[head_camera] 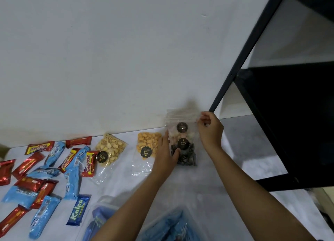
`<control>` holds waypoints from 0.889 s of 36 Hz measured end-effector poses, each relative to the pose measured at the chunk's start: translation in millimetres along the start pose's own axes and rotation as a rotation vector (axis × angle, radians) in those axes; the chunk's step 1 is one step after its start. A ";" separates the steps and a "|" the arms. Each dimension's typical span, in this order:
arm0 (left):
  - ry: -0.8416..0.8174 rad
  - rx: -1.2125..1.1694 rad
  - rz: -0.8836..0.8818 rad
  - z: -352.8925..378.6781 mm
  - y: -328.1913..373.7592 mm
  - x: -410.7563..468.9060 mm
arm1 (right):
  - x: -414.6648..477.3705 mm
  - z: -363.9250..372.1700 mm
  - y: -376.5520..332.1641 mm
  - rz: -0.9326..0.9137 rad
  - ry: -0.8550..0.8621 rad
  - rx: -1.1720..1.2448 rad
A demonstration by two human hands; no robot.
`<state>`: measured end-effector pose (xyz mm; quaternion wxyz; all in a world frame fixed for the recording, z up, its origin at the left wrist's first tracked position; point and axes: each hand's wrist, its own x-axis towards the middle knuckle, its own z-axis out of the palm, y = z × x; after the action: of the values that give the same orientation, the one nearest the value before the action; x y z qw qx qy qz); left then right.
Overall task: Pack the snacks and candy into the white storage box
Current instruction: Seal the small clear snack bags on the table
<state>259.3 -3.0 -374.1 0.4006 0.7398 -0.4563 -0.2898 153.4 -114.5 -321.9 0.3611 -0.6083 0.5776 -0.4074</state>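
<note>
Two clear zip bags stand stacked against the wall: a front bag of dark spiral snacks (187, 155) and, behind it, a bag of pale pink snacks (174, 135). My left hand (167, 153) holds their lower left side, thumb on the dark bag. My right hand (209, 126) pinches the bags' upper right edge. The white storage box (106, 202) sits at the bottom of the view between my forearms, with blue packets inside. A bag of orange puffs (147, 146) and a bag of nuts (111, 148) lie to the left.
Red wafer bars (38, 147) and blue biscuit packets (71, 183) lie scattered over the white table (207, 186) at the left. A black metal shelf frame (282, 114) stands at the right, close to my right hand. The wall runs along the table's far edge.
</note>
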 end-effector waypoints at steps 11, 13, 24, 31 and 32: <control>0.128 0.227 -0.116 -60.1 -17.6 -23.7 | -47.8 -5.9 -10.1 -0.131 -0.157 -0.235; 0.131 0.259 -0.156 -70.0 -26.8 -30.6 | -63.2 0.0 -6.5 -0.200 -0.200 -0.291; -0.079 0.455 -0.256 -89.8 -61.6 -60.2 | -136.9 44.9 18.9 -0.494 -0.524 -0.612; -0.113 0.348 -0.250 -92.1 -68.1 -55.7 | -152.1 64.4 24.5 -0.265 -0.658 -0.678; -0.114 0.324 -0.250 -92.1 -68.2 -54.6 | -152.7 66.3 24.5 -0.243 -0.654 -0.663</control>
<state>340.0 94.7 -382.1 0.2106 0.8278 -0.4237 -0.3015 203.8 33.8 -383.1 0.2602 -0.8499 0.4573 -0.0280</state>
